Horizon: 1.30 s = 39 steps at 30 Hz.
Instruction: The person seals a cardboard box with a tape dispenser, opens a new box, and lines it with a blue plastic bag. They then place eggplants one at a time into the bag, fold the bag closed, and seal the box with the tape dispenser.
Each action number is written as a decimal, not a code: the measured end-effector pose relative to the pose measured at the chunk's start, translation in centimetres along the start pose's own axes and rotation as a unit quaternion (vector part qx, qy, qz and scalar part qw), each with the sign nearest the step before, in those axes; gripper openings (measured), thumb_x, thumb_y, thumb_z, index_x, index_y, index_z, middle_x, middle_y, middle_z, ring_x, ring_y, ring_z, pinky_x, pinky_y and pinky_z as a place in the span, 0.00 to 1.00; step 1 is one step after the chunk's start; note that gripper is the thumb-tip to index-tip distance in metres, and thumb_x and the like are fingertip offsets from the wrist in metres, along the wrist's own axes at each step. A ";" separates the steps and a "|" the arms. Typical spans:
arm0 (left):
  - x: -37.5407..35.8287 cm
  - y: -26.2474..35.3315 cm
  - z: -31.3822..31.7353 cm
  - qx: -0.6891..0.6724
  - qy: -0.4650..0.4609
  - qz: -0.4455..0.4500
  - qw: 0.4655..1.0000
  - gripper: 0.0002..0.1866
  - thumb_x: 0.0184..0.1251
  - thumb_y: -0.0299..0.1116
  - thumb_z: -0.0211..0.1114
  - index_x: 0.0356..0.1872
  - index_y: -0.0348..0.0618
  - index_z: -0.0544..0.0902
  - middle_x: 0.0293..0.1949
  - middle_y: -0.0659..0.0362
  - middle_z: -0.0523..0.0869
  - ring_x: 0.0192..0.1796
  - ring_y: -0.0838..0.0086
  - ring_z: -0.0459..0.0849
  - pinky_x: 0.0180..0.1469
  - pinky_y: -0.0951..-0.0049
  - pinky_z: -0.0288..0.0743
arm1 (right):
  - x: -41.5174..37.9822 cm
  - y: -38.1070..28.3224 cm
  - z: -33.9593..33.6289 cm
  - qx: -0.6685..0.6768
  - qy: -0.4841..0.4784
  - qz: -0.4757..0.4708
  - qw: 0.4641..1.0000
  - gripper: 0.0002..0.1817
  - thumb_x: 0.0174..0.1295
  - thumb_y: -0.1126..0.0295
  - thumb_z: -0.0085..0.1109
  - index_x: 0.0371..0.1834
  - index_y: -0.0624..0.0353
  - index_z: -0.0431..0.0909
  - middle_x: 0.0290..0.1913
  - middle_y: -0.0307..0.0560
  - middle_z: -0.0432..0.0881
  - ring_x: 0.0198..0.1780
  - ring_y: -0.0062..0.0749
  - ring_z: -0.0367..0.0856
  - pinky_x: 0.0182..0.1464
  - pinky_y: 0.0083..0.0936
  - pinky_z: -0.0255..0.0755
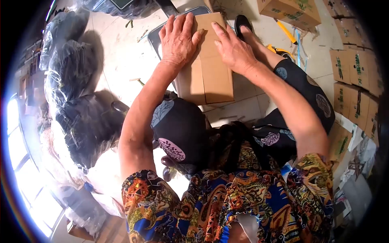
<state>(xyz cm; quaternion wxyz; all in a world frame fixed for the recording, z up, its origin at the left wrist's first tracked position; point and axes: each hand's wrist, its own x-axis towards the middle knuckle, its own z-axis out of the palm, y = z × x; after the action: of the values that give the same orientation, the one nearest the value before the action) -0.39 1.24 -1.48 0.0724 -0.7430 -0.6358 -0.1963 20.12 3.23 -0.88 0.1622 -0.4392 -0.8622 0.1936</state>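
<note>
A closed cardboard box lies between my knees, its seam running along the top. My left hand rests with spread fingers on the box's far left part. On the far right part lies my right hand, fingers stretched out over the edge. Neither hand holds anything. Under the far end of the box a grey-rimmed tray or scale shows in part.
Dark items in clear plastic bags stand at the left. A cardboard box sits at the back right, near a yellow tool. Stacked cartons line the right side. Dark purple eggplants lie by my left knee.
</note>
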 end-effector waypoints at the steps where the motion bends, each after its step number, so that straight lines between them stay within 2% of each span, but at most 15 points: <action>1: -0.2 -0.4 0.0 0.027 -0.006 0.019 0.999 0.32 0.68 0.55 0.56 0.68 0.49 0.68 0.63 0.52 0.73 0.70 0.49 0.65 0.69 0.47 0.55 | 0.8 -0.2 -2.3 -0.002 -0.090 0.017 0.996 0.32 0.71 0.58 0.51 0.77 0.42 0.55 0.60 0.69 0.74 0.57 0.68 0.75 0.57 0.50 0.73; 3: 0.4 0.5 0.0 0.002 0.017 0.003 1.000 0.31 0.69 0.53 0.56 0.68 0.49 0.68 0.61 0.51 0.73 0.69 0.49 0.66 0.68 0.47 0.55 | 1.7 2.6 -5.1 -0.041 -0.210 0.003 0.977 0.33 0.70 0.52 0.51 0.78 0.38 0.55 0.55 0.62 0.81 0.57 0.65 0.76 0.57 0.47 0.72; 4: 0.3 0.2 0.3 0.018 0.019 0.014 1.000 0.30 0.69 0.52 0.56 0.68 0.49 0.69 0.62 0.51 0.73 0.68 0.51 0.66 0.68 0.48 0.56 | 2.3 5.9 -5.9 0.025 -0.195 -0.031 0.980 0.30 0.69 0.50 0.53 0.72 0.46 0.65 0.53 0.56 0.83 0.54 0.58 0.79 0.55 0.43 0.73; 6: 0.4 0.4 -0.3 -0.025 0.004 0.007 1.000 0.30 0.69 0.52 0.57 0.68 0.50 0.68 0.62 0.52 0.72 0.68 0.54 0.67 0.67 0.50 0.57 | 4.0 10.1 -11.2 -0.066 -0.246 -0.030 0.966 0.27 0.68 0.52 0.55 0.65 0.55 0.72 0.51 0.58 0.83 0.52 0.53 0.82 0.55 0.40 0.74; 8: 0.7 0.5 -0.1 -0.007 -0.014 -0.017 1.000 0.30 0.69 0.52 0.57 0.68 0.51 0.69 0.61 0.53 0.73 0.67 0.56 0.67 0.67 0.51 0.58 | 2.8 14.1 -15.0 -0.086 -0.180 0.022 0.980 0.26 0.63 0.48 0.58 0.57 0.54 0.78 0.48 0.58 0.84 0.50 0.56 0.82 0.55 0.42 0.76; 10: 1.0 0.4 0.0 -0.010 -0.021 -0.036 0.999 0.27 0.69 0.50 0.58 0.66 0.52 0.71 0.59 0.54 0.74 0.63 0.55 0.69 0.65 0.52 0.60 | 0.7 19.3 -15.8 -0.116 -0.167 0.052 0.978 0.27 0.61 0.53 0.62 0.59 0.56 0.77 0.50 0.59 0.84 0.53 0.55 0.82 0.56 0.42 0.75; 12: 1.4 0.6 -0.7 -0.022 -0.031 -0.042 0.998 0.26 0.69 0.48 0.59 0.65 0.52 0.72 0.57 0.54 0.76 0.60 0.54 0.70 0.63 0.53 0.61 | -2.4 22.4 -13.9 -0.083 -0.201 0.207 0.954 0.25 0.60 0.60 0.64 0.59 0.59 0.77 0.52 0.59 0.83 0.56 0.53 0.81 0.60 0.42 0.74; 14: 1.7 0.5 -0.5 -0.031 -0.018 -0.052 0.998 0.23 0.69 0.44 0.61 0.63 0.52 0.74 0.54 0.53 0.76 0.57 0.54 0.71 0.62 0.53 0.61 | -6.5 27.3 -9.9 -0.126 -0.213 0.167 0.954 0.26 0.58 0.68 0.64 0.62 0.60 0.75 0.58 0.59 0.80 0.61 0.52 0.77 0.65 0.40 0.70; 17: 1.4 0.4 -1.4 -0.055 -0.030 -0.071 0.995 0.22 0.69 0.42 0.61 0.62 0.51 0.75 0.53 0.52 0.76 0.57 0.54 0.71 0.64 0.55 0.59 | -10.5 25.8 -7.2 -0.143 -0.173 0.212 0.951 0.34 0.55 0.76 0.60 0.70 0.55 0.67 0.69 0.56 0.69 0.70 0.52 0.66 0.73 0.38 0.61; 20: 1.8 0.7 -1.5 -0.043 -0.046 -0.076 0.995 0.20 0.69 0.41 0.61 0.61 0.51 0.75 0.51 0.52 0.76 0.57 0.54 0.71 0.63 0.55 0.59 | -10.3 28.1 -3.5 -0.214 -0.104 0.131 0.962 0.30 0.54 0.82 0.56 0.64 0.55 0.71 0.61 0.56 0.76 0.65 0.51 0.71 0.70 0.43 0.61; 23: 1.9 0.5 -1.7 -0.044 -0.043 -0.069 0.996 0.19 0.69 0.39 0.61 0.59 0.51 0.76 0.50 0.52 0.76 0.55 0.54 0.71 0.61 0.55 0.60 | -9.0 29.6 -0.7 -0.253 -0.180 0.180 0.934 0.21 0.54 0.83 0.55 0.52 0.57 0.74 0.50 0.54 0.81 0.57 0.53 0.78 0.62 0.46 0.69; 27: 2.0 0.8 -1.9 -0.030 -0.038 -0.081 0.996 0.17 0.68 0.38 0.63 0.57 0.50 0.78 0.46 0.52 0.76 0.52 0.54 0.72 0.58 0.55 0.63 | -9.0 28.6 -1.8 -0.208 -0.200 0.198 0.937 0.24 0.48 0.80 0.63 0.51 0.57 0.72 0.46 0.56 0.81 0.49 0.56 0.82 0.49 0.47 0.77; 32: 2.1 0.6 -1.2 -0.058 0.007 -0.071 0.996 0.14 0.63 0.40 0.67 0.49 0.51 0.81 0.43 0.56 0.78 0.51 0.59 0.73 0.56 0.57 0.64 | -8.5 24.8 -6.7 0.001 0.039 0.287 0.957 0.27 0.51 0.77 0.64 0.57 0.56 0.70 0.46 0.56 0.83 0.46 0.45 0.84 0.48 0.35 0.78; 34: 2.1 0.5 -0.8 -0.042 0.017 -0.064 0.997 0.14 0.64 0.42 0.66 0.48 0.52 0.81 0.44 0.58 0.78 0.52 0.60 0.73 0.57 0.58 0.63 | -6.5 19.2 -11.3 0.396 0.136 0.316 0.852 0.24 0.56 0.72 0.64 0.57 0.59 0.72 0.44 0.49 0.82 0.46 0.36 0.83 0.48 0.30 0.76; 39: 2.1 0.6 -0.4 -0.060 0.039 -0.052 0.996 0.17 0.69 0.44 0.62 0.55 0.51 0.79 0.47 0.56 0.79 0.54 0.58 0.73 0.59 0.57 0.62 | -3.0 11.0 -17.6 0.595 -0.031 0.237 0.767 0.17 0.65 0.64 0.62 0.50 0.63 0.74 0.36 0.38 0.76 0.34 0.18 0.72 0.39 0.19 0.69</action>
<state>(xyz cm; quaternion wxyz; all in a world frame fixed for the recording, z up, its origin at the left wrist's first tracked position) 0.31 2.95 -0.18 0.0426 -0.7037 -0.6572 -0.2666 37.36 10.12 8.95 0.3128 -0.4388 -0.4474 0.7137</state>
